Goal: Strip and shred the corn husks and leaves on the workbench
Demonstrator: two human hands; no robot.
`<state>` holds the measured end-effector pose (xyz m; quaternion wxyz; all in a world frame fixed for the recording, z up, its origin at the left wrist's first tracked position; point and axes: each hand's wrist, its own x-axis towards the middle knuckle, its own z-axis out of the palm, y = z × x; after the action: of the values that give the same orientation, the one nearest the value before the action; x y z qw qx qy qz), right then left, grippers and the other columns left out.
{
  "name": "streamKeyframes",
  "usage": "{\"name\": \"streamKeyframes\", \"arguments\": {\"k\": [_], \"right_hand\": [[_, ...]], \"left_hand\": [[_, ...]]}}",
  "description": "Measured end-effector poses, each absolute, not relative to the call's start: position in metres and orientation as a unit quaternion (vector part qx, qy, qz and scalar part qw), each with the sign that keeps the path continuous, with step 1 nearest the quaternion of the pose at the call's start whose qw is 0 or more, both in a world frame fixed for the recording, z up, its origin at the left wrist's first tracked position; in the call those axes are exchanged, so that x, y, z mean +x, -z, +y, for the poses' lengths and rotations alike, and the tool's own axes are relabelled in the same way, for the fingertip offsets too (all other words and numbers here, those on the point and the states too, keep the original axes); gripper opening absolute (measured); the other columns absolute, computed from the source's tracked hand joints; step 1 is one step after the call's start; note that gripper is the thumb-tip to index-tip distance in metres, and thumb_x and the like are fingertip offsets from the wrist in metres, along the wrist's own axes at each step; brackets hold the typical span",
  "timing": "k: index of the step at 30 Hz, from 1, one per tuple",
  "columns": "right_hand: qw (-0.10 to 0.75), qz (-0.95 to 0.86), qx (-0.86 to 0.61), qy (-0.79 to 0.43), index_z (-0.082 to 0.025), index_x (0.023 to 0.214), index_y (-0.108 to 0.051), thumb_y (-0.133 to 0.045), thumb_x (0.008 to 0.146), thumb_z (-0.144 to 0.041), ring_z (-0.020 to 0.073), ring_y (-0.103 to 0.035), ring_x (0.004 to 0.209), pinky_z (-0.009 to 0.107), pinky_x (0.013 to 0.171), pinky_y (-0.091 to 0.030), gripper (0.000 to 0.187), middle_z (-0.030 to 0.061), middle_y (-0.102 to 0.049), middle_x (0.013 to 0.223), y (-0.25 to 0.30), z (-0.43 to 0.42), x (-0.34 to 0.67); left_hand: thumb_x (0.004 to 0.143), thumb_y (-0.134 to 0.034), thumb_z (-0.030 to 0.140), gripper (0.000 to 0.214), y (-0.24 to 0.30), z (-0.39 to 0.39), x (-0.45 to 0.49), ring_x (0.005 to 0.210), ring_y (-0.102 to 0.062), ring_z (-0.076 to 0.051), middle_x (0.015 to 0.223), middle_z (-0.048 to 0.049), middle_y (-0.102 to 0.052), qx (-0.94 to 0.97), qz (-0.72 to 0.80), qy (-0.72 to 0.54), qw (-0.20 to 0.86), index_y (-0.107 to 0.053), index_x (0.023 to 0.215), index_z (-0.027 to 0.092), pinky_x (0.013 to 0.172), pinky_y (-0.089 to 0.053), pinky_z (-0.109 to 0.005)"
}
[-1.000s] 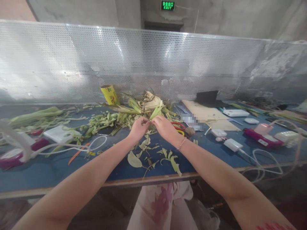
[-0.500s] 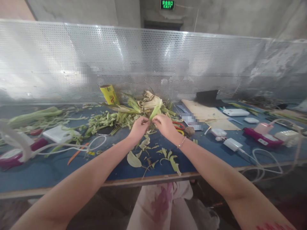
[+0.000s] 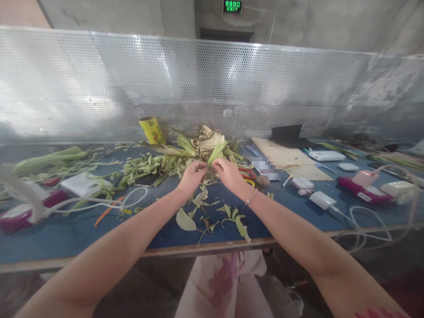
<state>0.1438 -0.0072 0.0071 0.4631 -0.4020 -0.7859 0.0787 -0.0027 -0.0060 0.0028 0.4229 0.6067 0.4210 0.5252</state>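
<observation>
Between my two hands, a pale green corn husk strip (image 3: 217,153) stands tilted up and to the right. My left hand (image 3: 194,176) pinches its lower end with closed fingers. Close beside it, my right hand (image 3: 228,173) is also closed on the husk's lower end; the fingertips partly hide the grip. Behind the hands lies a heap of dried and green husks (image 3: 207,142). A pile of knotted green husk pieces (image 3: 142,167) spreads to the left. Loose husk scraps (image 3: 185,220) lie on the blue table (image 3: 145,238) below my hands.
Red and yellow handled scissors (image 3: 247,173) lie right of my right hand. A yellow tube (image 3: 152,130) stands by the perforated metal screen (image 3: 212,79). Purple power strips (image 3: 364,191), white chargers (image 3: 322,200) and cables sit at both sides. Cardboard sheets (image 3: 281,152) lie at the back right.
The husk strip's upper end has shifted very slightly right. Both hands stay almost in place, and the whole view has moved a little.
</observation>
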Motion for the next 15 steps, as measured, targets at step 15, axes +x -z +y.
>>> {"name": "streamKeyframes", "arguments": {"k": [15], "right_hand": [[0.429, -0.803, -0.408, -0.065, -0.019, 0.081, -0.049, -0.038, 0.088, -0.02, 0.0144, -0.05, 0.063, 0.026, 0.063, -0.036, 0.014, 0.0014, -0.055, 0.068, -0.0082, -0.0121, 0.1446]], "left_hand": [[0.074, -0.05, 0.02, 0.005, -0.006, -0.014, -0.0007, 0.043, -0.039, -0.007, 0.05, 0.0065, -0.044, 0.664, 0.417, -0.515, 0.346, -0.046, 0.072, 0.019, 0.044, -0.029, -0.019]]}}
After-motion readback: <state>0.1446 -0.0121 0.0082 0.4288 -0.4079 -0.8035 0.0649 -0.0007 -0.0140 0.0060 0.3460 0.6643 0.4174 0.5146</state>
